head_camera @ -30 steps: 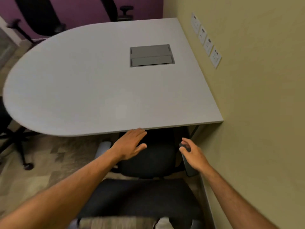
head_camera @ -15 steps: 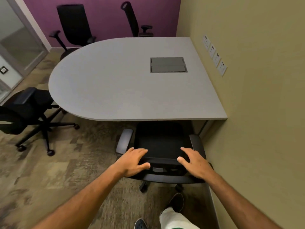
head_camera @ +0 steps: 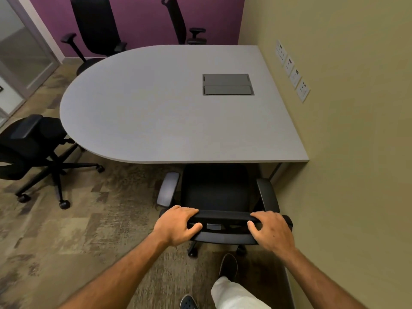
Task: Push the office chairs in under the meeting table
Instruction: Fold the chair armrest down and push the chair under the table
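Note:
A black office chair (head_camera: 216, 192) stands at the near edge of the grey meeting table (head_camera: 156, 121), the front of its seat under the tabletop. My left hand (head_camera: 176, 226) grips the left end of the chair's top backrest bar, and my right hand (head_camera: 270, 230) grips the right end. A second black chair (head_camera: 29, 148) stands away from the table's rounded left end. Two more black chairs (head_camera: 93, 25) (head_camera: 178, 21) stand by the purple wall at the table's far side.
A yellow-green wall (head_camera: 347, 152) with several socket plates (head_camera: 292, 70) runs close along the right. A grey cable hatch (head_camera: 227, 84) is set into the tabletop. A glass partition (head_camera: 20, 52) is at the far left. My feet (head_camera: 227, 266) are on patterned carpet behind the chair.
The view has pulled back and up from the table. Both hands went from hovering over the seat to gripping the backrest's top bar.

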Available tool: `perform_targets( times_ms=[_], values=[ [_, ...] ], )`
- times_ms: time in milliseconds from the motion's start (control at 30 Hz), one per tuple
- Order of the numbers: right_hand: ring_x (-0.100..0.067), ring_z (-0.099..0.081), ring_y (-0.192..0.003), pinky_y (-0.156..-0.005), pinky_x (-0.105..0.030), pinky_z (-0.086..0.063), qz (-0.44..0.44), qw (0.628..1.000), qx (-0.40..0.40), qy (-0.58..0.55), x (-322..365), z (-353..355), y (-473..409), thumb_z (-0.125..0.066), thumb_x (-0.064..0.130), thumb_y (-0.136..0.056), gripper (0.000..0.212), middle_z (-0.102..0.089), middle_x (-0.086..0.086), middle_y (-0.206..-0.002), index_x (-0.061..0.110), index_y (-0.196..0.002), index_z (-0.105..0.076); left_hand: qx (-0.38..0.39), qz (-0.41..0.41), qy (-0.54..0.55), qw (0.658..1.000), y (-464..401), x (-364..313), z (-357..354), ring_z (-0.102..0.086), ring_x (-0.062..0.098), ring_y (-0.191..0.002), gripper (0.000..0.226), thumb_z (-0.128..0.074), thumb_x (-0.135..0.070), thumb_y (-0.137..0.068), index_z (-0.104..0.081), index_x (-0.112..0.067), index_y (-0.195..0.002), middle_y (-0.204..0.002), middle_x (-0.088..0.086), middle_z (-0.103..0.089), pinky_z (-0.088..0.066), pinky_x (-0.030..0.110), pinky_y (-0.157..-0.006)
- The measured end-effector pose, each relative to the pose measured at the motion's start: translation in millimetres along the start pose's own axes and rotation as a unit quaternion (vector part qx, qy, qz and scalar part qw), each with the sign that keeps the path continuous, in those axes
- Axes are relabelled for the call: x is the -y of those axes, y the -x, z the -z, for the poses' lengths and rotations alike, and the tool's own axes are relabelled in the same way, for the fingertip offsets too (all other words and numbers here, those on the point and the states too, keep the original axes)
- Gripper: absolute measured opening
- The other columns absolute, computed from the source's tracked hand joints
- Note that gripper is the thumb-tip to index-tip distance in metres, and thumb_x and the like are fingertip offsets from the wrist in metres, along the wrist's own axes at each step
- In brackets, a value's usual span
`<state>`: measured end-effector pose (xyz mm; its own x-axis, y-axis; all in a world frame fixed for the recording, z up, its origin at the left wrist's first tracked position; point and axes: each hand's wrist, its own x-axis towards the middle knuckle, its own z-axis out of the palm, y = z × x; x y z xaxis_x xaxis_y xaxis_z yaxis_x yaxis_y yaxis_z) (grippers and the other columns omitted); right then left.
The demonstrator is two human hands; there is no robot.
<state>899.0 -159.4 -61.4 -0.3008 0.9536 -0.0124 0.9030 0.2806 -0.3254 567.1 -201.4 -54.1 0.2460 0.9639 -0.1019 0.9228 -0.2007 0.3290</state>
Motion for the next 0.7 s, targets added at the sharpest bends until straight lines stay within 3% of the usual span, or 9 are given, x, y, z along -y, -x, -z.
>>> perform_targets(
  times_ms=[233,700],
  values=[
    [-0.013,-0.066,-0.095,-0.090,-0.033,-0.052,-0.004,1.000,0.026,0.009,-20,20,-68,-0.055,0.052,-0.088,0.042,-0.075,0.008,-0.101,0.026,-0.116,-0.073,-0.011,0.014,0.010,1.000,-64,-2,13,-0.065,0.015,-0.105,0.063,-0.038,-0.065,-0.093,-0.063,-0.023,-0.131,-0.117,-0.005,-0.072,-0.051,0.034,-0.089],
    [-0.020,-0.059,-0.116,-0.096,-0.038,-0.051,-0.029,0.995,0.094,-0.003,-73,57,-225,-0.042,0.066,-0.086,0.058,-0.070,0.005,-0.120,0.033,-0.128,-0.066,-0.018,0.052,-0.021,0.998,-208,2,32,-0.066,0.014,-0.084,0.061,-0.033,-0.065,-0.092,-0.065,-0.024,-0.125,-0.096,-0.007,-0.073,-0.052,0.033,-0.073]
  ],
)
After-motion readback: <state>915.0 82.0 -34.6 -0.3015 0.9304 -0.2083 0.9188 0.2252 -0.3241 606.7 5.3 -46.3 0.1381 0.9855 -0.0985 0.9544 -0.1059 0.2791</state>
